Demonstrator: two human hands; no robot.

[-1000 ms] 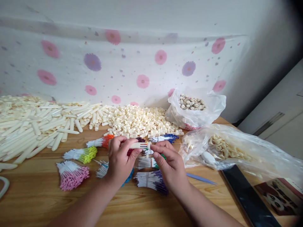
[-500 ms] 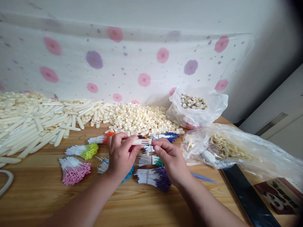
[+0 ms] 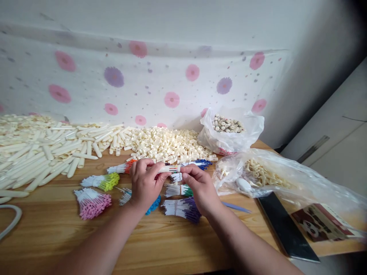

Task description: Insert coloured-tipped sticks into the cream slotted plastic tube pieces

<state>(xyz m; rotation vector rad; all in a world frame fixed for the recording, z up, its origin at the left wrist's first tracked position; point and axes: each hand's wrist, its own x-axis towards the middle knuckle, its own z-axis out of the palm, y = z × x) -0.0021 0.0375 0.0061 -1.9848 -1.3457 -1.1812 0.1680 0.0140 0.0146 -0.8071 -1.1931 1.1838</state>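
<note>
A cream multicolour pen (image 3: 171, 168) lies level between my hands, with coloured slots showing near its right end. My left hand (image 3: 146, 182) is closed around its left part, which the fingers hide. My right hand (image 3: 200, 188) pinches at the right end with thumb and forefinger. Beneath them on the table are bundles of thin white refills with coloured tips: orange (image 3: 122, 167), yellow (image 3: 101, 181), pink (image 3: 93, 204), light blue (image 3: 153, 205), purple (image 3: 183, 208), green (image 3: 178, 190) and dark blue (image 3: 200, 164).
Long cream pen barrels (image 3: 54, 152) and short slotted pieces (image 3: 166, 143) are heaped along the back. At right stand a white bag of small parts (image 3: 206, 133) and a clear bag (image 3: 304, 175). A black flat object (image 3: 286, 227), a panda box (image 3: 321, 223) and blue tweezers-like strip (image 3: 236, 207) lie nearby.
The camera view has shifted slightly, so the things on the right sit further left. Both hands stay on the pen, with its coloured slots a little more exposed.
</note>
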